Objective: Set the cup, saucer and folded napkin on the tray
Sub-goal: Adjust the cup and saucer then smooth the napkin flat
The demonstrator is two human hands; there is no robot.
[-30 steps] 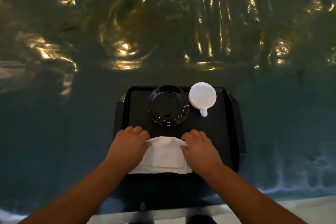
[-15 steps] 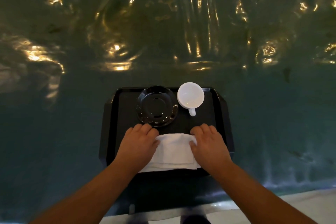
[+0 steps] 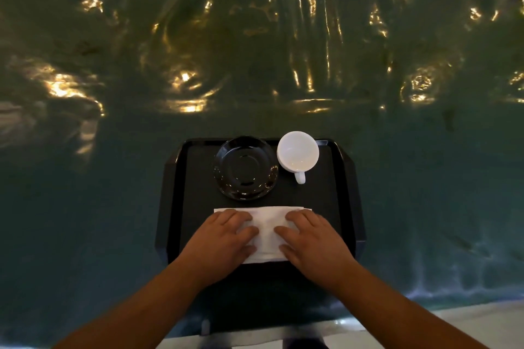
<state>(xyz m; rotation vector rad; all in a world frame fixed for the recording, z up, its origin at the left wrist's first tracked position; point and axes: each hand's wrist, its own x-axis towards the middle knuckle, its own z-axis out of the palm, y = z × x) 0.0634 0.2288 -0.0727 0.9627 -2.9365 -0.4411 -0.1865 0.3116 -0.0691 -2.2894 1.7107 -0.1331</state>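
Note:
A black tray (image 3: 347, 201) lies on the table just in front of me. On its far half a black glossy saucer (image 3: 245, 168) sits left of an empty white cup (image 3: 297, 151), whose handle points toward me. A folded white napkin (image 3: 266, 231) lies flat on the tray's near half. My left hand (image 3: 224, 241) rests palm down on the napkin's left part, fingers spread. My right hand (image 3: 313, 241) presses flat on its right part. The napkin's sides are hidden under my hands.
The table is covered by a dark green cloth under wrinkled clear plastic (image 3: 255, 51) with bright glare spots. The table's near edge (image 3: 425, 299) runs just below the tray, with pale floor (image 3: 453, 317) beyond it.
The napkin has moved further onto the tray, toward the saucer. Both hands have gone from gripping its side edges to lying flat on top of it, closer together.

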